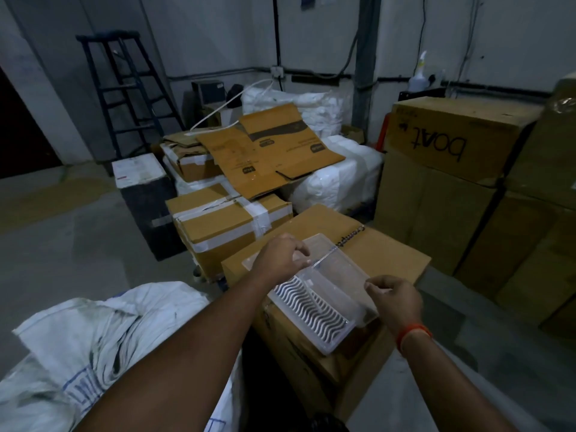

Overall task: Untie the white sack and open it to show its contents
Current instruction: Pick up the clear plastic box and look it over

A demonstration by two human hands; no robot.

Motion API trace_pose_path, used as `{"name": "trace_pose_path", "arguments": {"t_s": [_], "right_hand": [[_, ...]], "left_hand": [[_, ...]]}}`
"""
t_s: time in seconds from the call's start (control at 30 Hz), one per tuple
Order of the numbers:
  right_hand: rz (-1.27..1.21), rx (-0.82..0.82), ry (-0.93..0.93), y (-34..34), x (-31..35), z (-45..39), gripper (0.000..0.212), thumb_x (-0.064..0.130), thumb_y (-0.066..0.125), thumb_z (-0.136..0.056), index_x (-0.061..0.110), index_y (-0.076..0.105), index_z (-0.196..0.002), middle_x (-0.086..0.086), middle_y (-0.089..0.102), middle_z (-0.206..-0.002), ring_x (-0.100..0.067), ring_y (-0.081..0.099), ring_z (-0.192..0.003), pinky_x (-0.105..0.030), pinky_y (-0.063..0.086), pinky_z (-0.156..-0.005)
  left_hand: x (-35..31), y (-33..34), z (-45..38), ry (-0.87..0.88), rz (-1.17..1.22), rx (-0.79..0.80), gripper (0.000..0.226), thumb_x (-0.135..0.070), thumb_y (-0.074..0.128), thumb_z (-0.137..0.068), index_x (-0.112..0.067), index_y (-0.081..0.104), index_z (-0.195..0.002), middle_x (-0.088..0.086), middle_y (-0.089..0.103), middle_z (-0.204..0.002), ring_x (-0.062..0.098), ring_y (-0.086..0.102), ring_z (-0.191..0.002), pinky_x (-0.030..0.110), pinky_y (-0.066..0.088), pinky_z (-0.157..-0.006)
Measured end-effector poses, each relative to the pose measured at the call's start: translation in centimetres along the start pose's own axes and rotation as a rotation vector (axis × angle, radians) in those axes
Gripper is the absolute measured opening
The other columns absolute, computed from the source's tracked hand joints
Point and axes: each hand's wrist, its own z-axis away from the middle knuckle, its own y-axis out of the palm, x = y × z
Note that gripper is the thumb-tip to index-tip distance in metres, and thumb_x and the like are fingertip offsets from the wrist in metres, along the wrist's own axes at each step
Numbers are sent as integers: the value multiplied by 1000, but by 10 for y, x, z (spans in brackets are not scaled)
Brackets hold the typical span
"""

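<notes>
We see both hands out over a clear plastic tray (321, 294) that lies on top of a cardboard box (386, 247), the tray reaching from the middle of the box top toward its near edge. The left hand (282, 254) has its fingers curled over the tray's far left rim, closed on the plastic there. The right hand (394, 296) sits at the tray's right edge with thumb and fingertips pressed together; we cannot tell for sure whether they pinch the rim or a thin film on it. An orange thread band (413, 335) circles the right wrist. Inside the tray a white ribbed insert with wavy ridges (311, 310) fills the near half. The white sack (87, 344) lies on the floor at the lower left, just beside the left forearm and apart from both hands, its woven cloth crumpled and folded, with blue printing on it; we cannot make out a tie. Behind the box stand taped cartons (224, 226), a flattened cardboard sheet (268, 154), more white bundles (339, 179), a tall stack of brown cartons (452, 169) at the right, and a dark stepladder (124, 88) against the wall.
</notes>
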Motion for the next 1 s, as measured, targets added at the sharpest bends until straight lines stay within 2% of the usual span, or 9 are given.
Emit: {"name": "trace_pose_path", "arguments": {"t_s": [0.1,0.17,0.27,0.37,0.5,0.63,0.73,0.83,1.0], "right_hand": [[-46,18,40,-6,-11,-5,7,28,72,-90,25,78,-88,6,73,-97,-8,63,-84,-21,47,-61],[-38,-5,59,-10,-16,-10,7,26,72,-90,24,78,-87,5,74,-92,-8,64,-81,-20,45,-59],[-37,-18,110,-11,-28,-19,8,23,74,-88,26,77,-81,7,72,-85,-8,64,-79,-23,49,-62],[35,-37,75,-9,-41,-24,9,20,76,-85,26,77,-79,12,69,-78,-3,63,-76,-29,57,-70],[65,-75,65,-9,-53,-28,9,16,77,-83,23,80,-77,12,69,-71,-2,62,-71,-19,47,-61],[112,-97,93,-6,-58,-31,9,18,78,-83,24,77,-76,15,68,-73,-1,62,-71,-24,52,-66],[120,-117,101,-7,-62,-33,15,17,76,-84,27,74,-73,12,67,-73,-3,63,-73,-32,59,-74],[88,-140,112,-8,-62,-33,17,14,76,-83,26,72,-71,11,67,-72,-4,63,-73,-28,57,-71],[-48,-239,175,-9,-57,-29,16,11,77,-80,21,69,-71,5,69,-70,-10,66,-70,-30,58,-66]], "left_hand": [[-7,7,-22,-1,-61,21,29,-38,78,-90,-21,79,-113,4,66,-123,23,67,-106,40,57,-93],[-7,11,-38,-2,-108,30,29,-37,79,-89,-22,79,-113,6,68,-126,24,67,-108,39,57,-93],[-5,19,-63,12,-169,53,28,-36,80,-89,-23,78,-113,7,69,-128,25,66,-113,34,55,-93],[-4,31,-89,10,-206,92,25,-35,80,-89,-26,78,-112,7,70,-130,24,66,-118,33,53,-90],[-1,48,-119,-15,-259,170,26,-31,81,-89,-28,77,-114,8,68,-129,25,68,-112,34,58,-87],[7,63,-137,-69,-273,203,24,-22,79,-90,-24,78,-114,10,71,-127,27,67,-115,32,54,-89],[11,74,-144,-123,-271,293,21,-15,78,-90,-21,77,-110,10,74,-121,27,69,-111,29,51,-80],[13,81,-149,-124,-252,338,14,-11,76,-90,-21,77,-99,9,74,-118,26,68,-109,29,52,-78],[10,81,-150,-151,-181,332,17,-10,70,-92,-16,77,-105,11,77,-114,28,69,-107,25,48,-77]]}}
